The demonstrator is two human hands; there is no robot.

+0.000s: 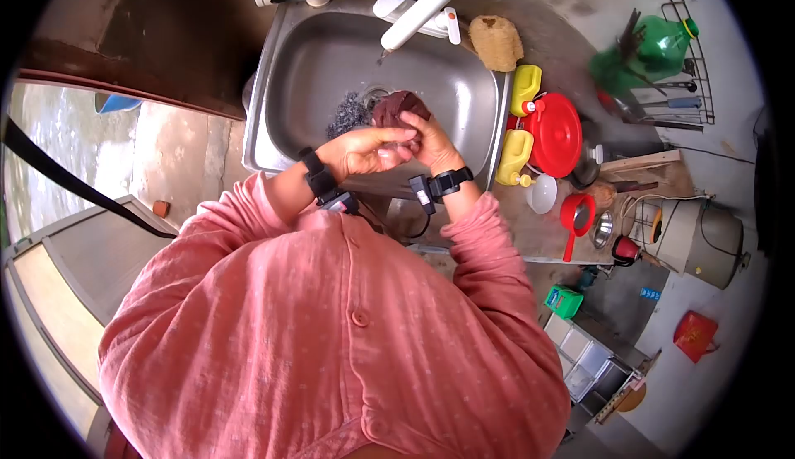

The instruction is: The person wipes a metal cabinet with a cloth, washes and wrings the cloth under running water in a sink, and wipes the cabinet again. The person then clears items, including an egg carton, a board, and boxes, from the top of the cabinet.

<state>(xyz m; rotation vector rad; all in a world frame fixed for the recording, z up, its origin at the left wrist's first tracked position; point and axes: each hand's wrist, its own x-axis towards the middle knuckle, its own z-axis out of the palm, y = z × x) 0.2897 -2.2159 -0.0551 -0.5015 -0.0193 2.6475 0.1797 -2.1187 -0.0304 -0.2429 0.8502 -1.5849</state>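
Observation:
Over the near part of the steel sink (286,70), my two hands meet around a wet-looking dark maroon cloth (404,105). My right hand (435,142) is closed on the cloth, which bulges out beyond its fingers. Pressed against its lower side is my left hand (364,151), with fingers curled and thumb stretched toward the right hand; part of its grip is hidden. A grey scrubbing mesh (349,113) lies on the sink floor beside the drain (377,94). Above the basin reaches a white faucet (426,7), its spout tip pointing into the sink.
On the counter right of the sink stand a loofah sponge (497,42), two yellow bottles (515,157), a red lid (556,134), a white bowl (542,194) and a red-handled strainer (575,215). A wire rack (704,70) holds utensils near a green plastic bottle (662,49).

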